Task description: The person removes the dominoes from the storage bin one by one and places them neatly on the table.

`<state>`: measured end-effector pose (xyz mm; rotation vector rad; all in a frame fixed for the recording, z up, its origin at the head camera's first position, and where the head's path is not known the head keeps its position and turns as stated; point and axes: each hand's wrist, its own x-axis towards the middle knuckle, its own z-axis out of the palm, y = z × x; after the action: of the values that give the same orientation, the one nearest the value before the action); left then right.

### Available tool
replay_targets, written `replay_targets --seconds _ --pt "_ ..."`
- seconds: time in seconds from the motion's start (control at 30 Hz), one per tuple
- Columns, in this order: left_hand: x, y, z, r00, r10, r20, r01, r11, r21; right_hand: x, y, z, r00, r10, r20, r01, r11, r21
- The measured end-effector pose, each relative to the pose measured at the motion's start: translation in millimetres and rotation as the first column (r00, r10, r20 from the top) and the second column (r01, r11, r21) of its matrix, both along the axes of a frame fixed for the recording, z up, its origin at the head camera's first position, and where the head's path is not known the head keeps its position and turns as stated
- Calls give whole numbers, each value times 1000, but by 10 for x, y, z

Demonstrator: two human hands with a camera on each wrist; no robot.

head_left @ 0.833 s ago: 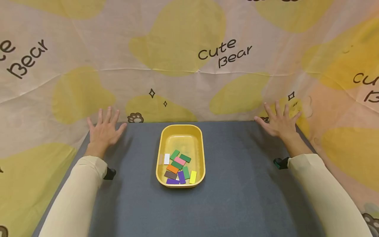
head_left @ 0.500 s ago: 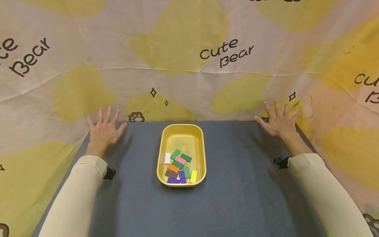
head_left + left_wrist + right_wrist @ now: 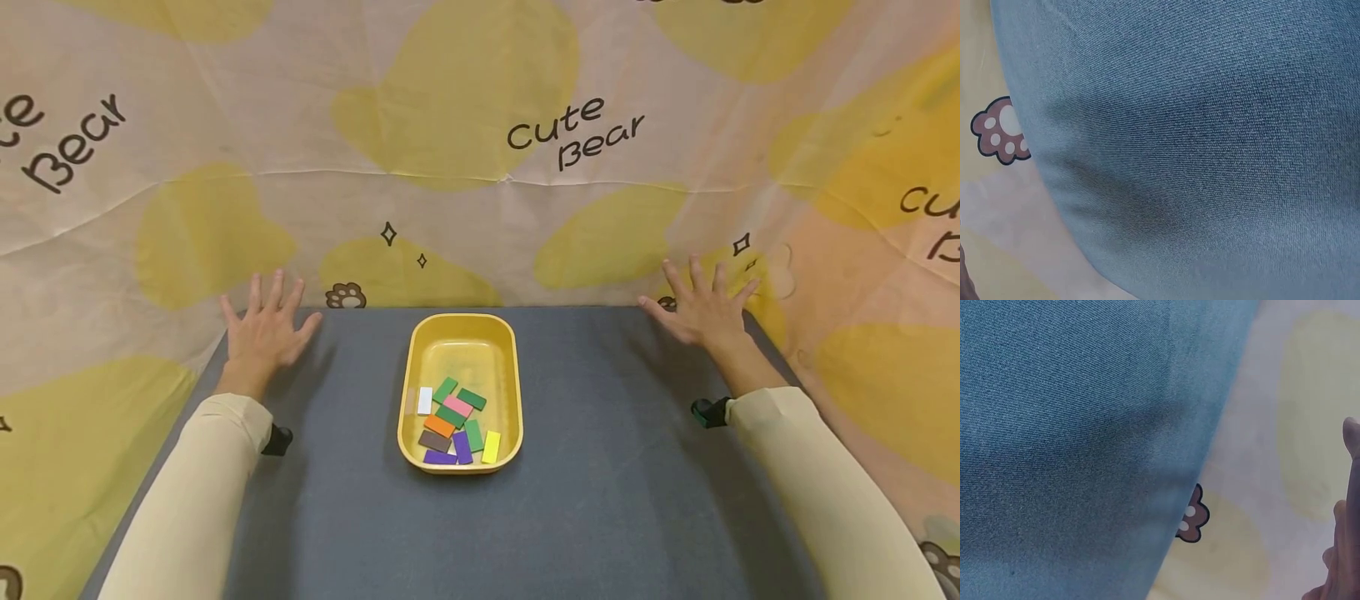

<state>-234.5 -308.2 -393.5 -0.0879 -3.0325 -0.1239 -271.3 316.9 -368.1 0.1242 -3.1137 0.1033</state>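
Note:
A yellow oval tray (image 3: 511, 367) sits in the middle of the grey-blue table (image 3: 600, 467). Several flat coloured blocks (image 3: 454, 422) lie in its near half: green, pink, orange, white, brown, purple, yellow. My left hand (image 3: 264, 329) lies flat with spread fingers at the table's far left corner, holding nothing. At the far right corner my right hand (image 3: 703, 307) is spread the same way and empty. Both hands are well apart from the tray. The right wrist view shows fingertips (image 3: 1349, 550) at its right edge; the left wrist view shows only table cloth (image 3: 1197, 150).
A cream and yellow "Cute Bear" cloth (image 3: 480, 150) rises behind the table and on both sides. Dark wrist mounts (image 3: 276, 438) sit at each cream sleeve cuff. Bare table surface surrounds the tray.
My right hand has shifted slightly left and away. The left hand and the tray have stayed put.

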Motion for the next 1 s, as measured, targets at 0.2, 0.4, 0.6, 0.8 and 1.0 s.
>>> replay_targets --seconds 0.2,0.4,0.6,0.8,1.0 --pt "-6 29 8 1000 -6 3 6 1000 -6 -4 -44 -9 1000 10 3 -10 1000 9" --pt "-14 126 39 999 -34 21 34 999 8 7 -146 25 999 37 7 -37 999 36" --pt "-19 325 108 996 -87 16 87 996 12 28 -327 106 995 102 16 -102 994 36" --pt "-1 584 141 986 -168 8 169 985 -46 49 -564 165 983 178 30 -180 981 71" --pt "32 822 117 958 -286 12 286 955 -73 83 -838 210 968 248 39 -250 966 70"
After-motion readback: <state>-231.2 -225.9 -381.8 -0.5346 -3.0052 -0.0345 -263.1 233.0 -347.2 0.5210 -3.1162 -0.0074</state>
